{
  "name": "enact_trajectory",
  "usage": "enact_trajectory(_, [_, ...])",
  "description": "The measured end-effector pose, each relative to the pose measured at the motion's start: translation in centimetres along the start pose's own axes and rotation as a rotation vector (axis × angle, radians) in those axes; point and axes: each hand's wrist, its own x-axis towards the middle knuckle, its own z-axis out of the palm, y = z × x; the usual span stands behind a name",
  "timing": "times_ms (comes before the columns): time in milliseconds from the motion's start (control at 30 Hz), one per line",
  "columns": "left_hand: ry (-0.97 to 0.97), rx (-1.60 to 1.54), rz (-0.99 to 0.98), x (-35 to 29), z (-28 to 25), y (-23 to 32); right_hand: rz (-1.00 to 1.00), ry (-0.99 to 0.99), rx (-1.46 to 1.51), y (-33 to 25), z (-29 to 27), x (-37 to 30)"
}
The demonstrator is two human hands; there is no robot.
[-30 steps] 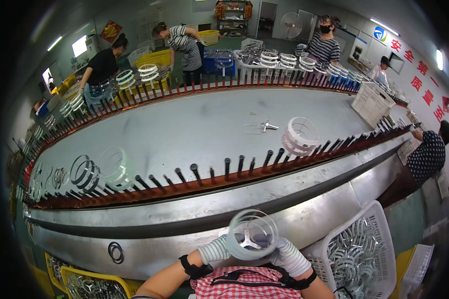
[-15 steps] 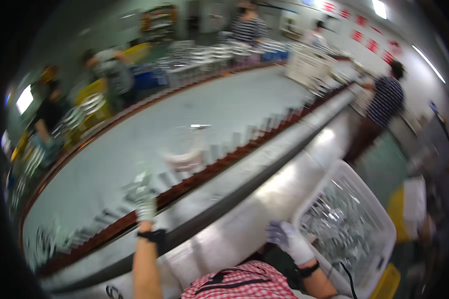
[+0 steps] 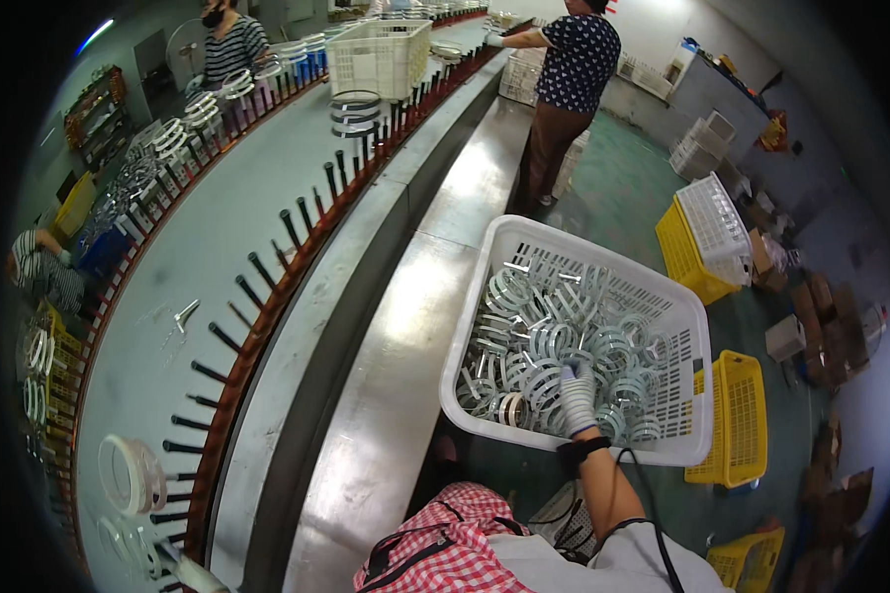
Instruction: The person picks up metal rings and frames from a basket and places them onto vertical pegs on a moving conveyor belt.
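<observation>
My right hand (image 3: 578,397), in a white glove with grey fingertips, reaches into a white plastic basket (image 3: 697,376). Its fingertips are sunk among a heap of shiny, pale metal rings (image 3: 554,341) and partly hidden, so their grip does not show. A copper-toned ring (image 3: 511,408) lies near the basket's front side. At the lower left, my gloved left hand (image 3: 190,571) is blurred and partly cut off by the lower edge. It is beside clear-looking rings (image 3: 124,546) at the conveyor, below a white round ring-shaped piece (image 3: 129,476).
Dark pegs (image 3: 260,269) line the conveyor's near edge, beside a long steel ledge (image 3: 386,346). A small metal piece (image 3: 184,316) lies on the grey middle surface. A co-worker (image 3: 574,74) stands ahead at the line. Yellow crates (image 3: 737,420) stand on the floor at the right.
The view has turned to the right. My right hand has gone from beside the basket's edge into the rings. My left hand, earlier over the pegs, is now at the picture's lower left.
</observation>
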Motion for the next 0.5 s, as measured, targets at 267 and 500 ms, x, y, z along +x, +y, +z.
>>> enact_trajectory(267, [-0.436,-0.533,-0.488,-12.2,2.0,22.1,0.905,-0.253,0.109,4.9,-0.2,0.4])
enact_trajectory(500, [-1.102,-0.751,-0.011,-14.0,7.5,37.9,0.717,-0.012,0.370,3.0,1.4,1.3])
